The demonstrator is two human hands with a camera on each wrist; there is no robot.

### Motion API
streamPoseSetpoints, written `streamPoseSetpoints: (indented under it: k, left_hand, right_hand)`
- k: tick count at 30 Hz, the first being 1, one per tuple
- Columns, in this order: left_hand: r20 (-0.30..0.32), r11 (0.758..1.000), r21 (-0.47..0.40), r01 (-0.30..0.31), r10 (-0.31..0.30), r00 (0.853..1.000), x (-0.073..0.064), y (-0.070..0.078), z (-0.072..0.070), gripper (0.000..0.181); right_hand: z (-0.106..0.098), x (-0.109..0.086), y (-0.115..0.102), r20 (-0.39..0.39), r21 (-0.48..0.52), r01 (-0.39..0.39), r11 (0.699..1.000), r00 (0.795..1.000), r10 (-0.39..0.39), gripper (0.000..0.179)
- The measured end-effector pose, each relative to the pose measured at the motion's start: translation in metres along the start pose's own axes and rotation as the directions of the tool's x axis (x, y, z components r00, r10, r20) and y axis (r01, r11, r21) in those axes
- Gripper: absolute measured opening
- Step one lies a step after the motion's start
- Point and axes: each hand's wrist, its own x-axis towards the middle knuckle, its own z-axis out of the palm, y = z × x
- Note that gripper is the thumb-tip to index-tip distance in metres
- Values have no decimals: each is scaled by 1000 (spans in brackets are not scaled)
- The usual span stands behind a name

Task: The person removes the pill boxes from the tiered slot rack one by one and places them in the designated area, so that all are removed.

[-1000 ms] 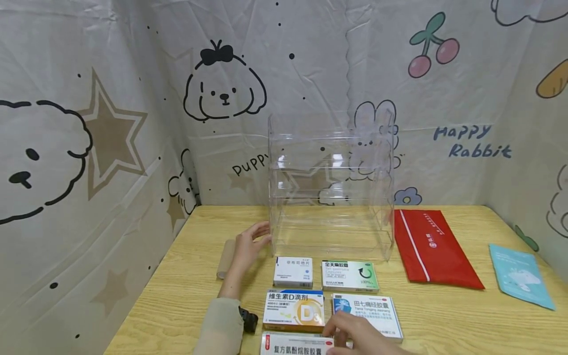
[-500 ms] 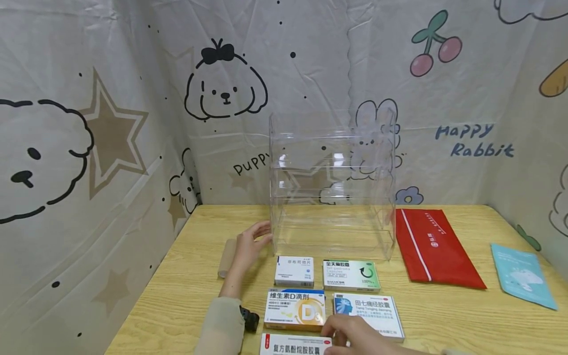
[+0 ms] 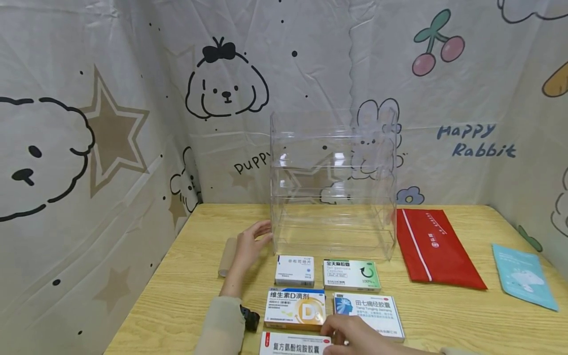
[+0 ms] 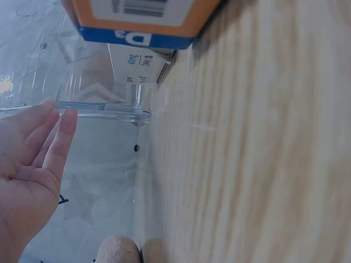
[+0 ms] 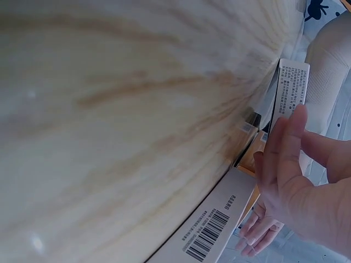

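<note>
My left hand is at the left side of a clear plastic display rack, its fingertips touching or close to the rack's edge; in the left wrist view the fingers look nearly straight. My right hand rests its fingers against the right end of a white medicine box with a red corner, at the bottom edge of the head view. In the right wrist view the fingers overlap the end face of that box. Beyond it lies an orange-and-blue vitamin D box, with a small white box behind.
A green-and-white box and a white-and-blue box lie on the right. A cardboard tube lies left of my left hand. Right of the rack are a red pouch and a light-blue packet.
The white box by my right hand has slid slightly left, the hand moving with it. My left hand keeps its place at the rack, and the head view has shifted a little.
</note>
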Motion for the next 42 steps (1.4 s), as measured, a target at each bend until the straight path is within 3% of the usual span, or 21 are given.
streamPoseSetpoints:
  k: [11,19,26,33,38,42]
  left_hand:
    - [5,1000,3,17,-17,1000,0,-2,0,38]
    - [7,1000,0,4,-4,1000,0,-4,1,38]
    - [5,1000,-14,1,-1,1000,-1,-4,1,38]
    - [4,1000,-10,-3,3,1000,-1,-6,1,38]
    - [6,1000,-4,5,-5,1000,-1,-6,1,38]
    - [7,1000,10,12,-12,1000,0,-5,1,37]
  right_hand:
    - [1,1,-1,11,-27,9,1000,1000,-9,17]
    - [1,1,0,31,10,-21,1000,999,21,16]
    - [3,0,3,38,-74,35,997,999,-32,12]
    - [2,0,5,25,-78,52,996,998,-50,10]
    - [1,-1,3,13,-25,-7,1000,1000,8,9]
    - [-2,-4,1,-41,-31,38,999,998,-40,7]
